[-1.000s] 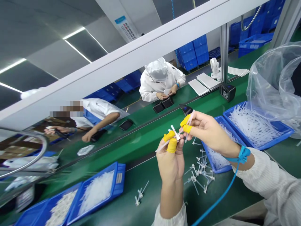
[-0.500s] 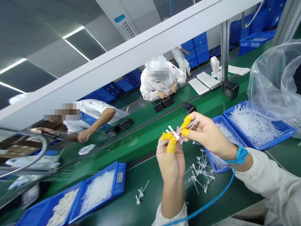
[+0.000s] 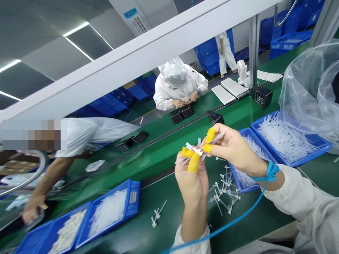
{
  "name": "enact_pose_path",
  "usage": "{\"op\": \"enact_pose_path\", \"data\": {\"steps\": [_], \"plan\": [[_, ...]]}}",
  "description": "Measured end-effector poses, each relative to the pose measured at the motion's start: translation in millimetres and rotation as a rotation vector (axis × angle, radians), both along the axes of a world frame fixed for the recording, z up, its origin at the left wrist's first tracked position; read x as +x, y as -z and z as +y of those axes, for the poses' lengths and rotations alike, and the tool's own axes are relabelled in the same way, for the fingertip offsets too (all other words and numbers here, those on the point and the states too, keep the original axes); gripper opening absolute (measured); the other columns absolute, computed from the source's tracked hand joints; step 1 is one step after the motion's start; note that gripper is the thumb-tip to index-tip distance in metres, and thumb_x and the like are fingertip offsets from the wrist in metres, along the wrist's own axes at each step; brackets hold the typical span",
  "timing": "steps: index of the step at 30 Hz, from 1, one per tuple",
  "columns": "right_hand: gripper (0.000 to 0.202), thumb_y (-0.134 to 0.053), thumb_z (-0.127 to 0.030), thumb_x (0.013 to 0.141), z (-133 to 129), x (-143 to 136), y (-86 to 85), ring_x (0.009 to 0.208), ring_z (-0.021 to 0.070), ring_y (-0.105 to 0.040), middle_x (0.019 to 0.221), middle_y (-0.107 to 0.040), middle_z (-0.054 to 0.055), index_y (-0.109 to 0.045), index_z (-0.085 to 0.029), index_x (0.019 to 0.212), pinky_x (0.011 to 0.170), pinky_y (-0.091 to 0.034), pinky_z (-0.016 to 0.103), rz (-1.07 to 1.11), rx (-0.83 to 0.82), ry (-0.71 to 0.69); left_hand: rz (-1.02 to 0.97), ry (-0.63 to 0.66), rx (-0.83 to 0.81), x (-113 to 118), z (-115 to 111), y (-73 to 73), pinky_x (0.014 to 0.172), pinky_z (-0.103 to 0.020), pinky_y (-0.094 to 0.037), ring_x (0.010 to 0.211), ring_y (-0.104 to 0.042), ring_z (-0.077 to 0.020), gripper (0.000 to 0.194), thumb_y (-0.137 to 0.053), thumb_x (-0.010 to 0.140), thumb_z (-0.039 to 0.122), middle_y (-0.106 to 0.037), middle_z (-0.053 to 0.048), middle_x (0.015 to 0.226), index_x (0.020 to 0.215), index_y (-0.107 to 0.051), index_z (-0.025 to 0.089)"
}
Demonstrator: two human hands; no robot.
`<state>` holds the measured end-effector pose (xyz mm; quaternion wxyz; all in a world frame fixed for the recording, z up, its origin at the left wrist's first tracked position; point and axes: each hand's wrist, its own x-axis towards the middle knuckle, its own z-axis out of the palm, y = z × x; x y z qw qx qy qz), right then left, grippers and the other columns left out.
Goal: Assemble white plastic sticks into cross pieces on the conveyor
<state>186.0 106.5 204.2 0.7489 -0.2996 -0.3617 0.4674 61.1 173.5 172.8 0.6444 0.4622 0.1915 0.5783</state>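
My left hand [image 3: 192, 181], with yellow covers on thumb and forefinger, pinches a small white plastic piece [image 3: 197, 151] with thin translucent strips around it. My right hand [image 3: 233, 150], also with yellow fingertip covers, is closed on several thin translucent strips [image 3: 219, 136] and meets the piece from the right. Where the fingertips come together, the exact joint is too small to make out. Below the hands lies a loose pile of white pieces with strips [image 3: 225, 192] on the green table. A smaller cluster [image 3: 157, 214] lies to the left.
Blue trays hold translucent strips at right [image 3: 291, 163] and left [image 3: 134, 199], another holding small off-white parts [image 3: 67, 229]. A clear plastic bag [image 3: 299, 91] stands at right. A blue wrist cord [image 3: 225, 229] crosses in front. Across the green belt, a co-worker [image 3: 178, 84] sits; another person's arm [image 3: 50, 173] reaches in at left.
The co-worker at left has leaned and reached down toward the left trays. My hands stay together around the white piece, with small shifts in the strips.
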Motion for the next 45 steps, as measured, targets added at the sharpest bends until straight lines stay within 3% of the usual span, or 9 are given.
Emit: {"op": "enact_pose_path", "data": {"steps": [7, 20, 29, 39, 45], "plan": [[0.028, -0.093, -0.018, 0.081, -0.7, -0.8, 1.0, 0.084, 0.0149, -0.073, 0.087, -0.075, -0.003, -0.068, -0.023, 0.091, 0.081, -0.063, 0.029, -0.076, 0.011, 0.032, 0.044, -0.08, 0.072, -1.6, -3.1, -1.5, 0.075, -0.019, -0.065, 0.081, -0.074, -0.0121, 0.036, -0.108, 0.071, 0.034, -0.076, 0.0, 0.088, 0.087, -0.078, 0.021], [0.035, -0.098, -0.03, 0.082, -0.3, -3.6, 5.2, 0.093, 0.0187, -0.075, 0.093, -0.076, -0.001, -0.065, -0.024, 0.094, 0.088, -0.063, 0.034, -0.145, 0.017, 0.083, 0.058, -0.161, 0.159, -4.5, -8.1, -8.4, 0.075, -0.021, -0.063, 0.079, -0.072, -0.0118, 0.038, -0.108, 0.072, 0.032, -0.074, 0.001, 0.086, 0.083, -0.073, 0.02], [0.018, -0.081, -0.016, 0.092, -6.2, -5.6, 6.4, 0.093, 0.0177, -0.076, 0.095, -0.074, -0.002, -0.066, -0.024, 0.097, 0.086, -0.063, 0.032, -0.248, 0.055, 0.153, 0.077, -0.222, 0.194, -3.8, -6.3, -5.4, 0.078, -0.022, -0.066, 0.083, -0.076, -0.0131, 0.043, -0.109, 0.07, 0.039, -0.075, 0.001, 0.088, 0.083, -0.073, 0.02], [0.014, -0.074, -0.012, 0.094, -12.1, -1.5, 7.2, 0.087, 0.0167, -0.071, 0.091, -0.073, -0.003, -0.066, -0.024, 0.095, 0.081, -0.057, 0.031, -0.431, 0.051, 0.209, 0.207, -0.279, 0.483, -17.9, -4.1, -2.8, 0.08, -0.026, -0.066, 0.087, -0.079, -0.0154, 0.021, -0.097, 0.085, 0.02, -0.079, -0.001, 0.096, 0.089, -0.077, 0.021], [0.014, -0.082, -0.023, 0.091, 6.7, 5.4, 18.6, 0.092, 0.0186, -0.074, 0.096, -0.077, -0.001, -0.07, -0.023, 0.097, 0.084, -0.059, 0.032, -0.389, -0.02, 0.204, 0.367, -0.281, 0.448, -21.7, 8.5, -11.4, 0.081, -0.029, -0.066, 0.088, -0.079, -0.0186, 0.019, -0.096, 0.084, 0.025, -0.081, -0.004, 0.095, 0.087, -0.078, 0.019]]}}
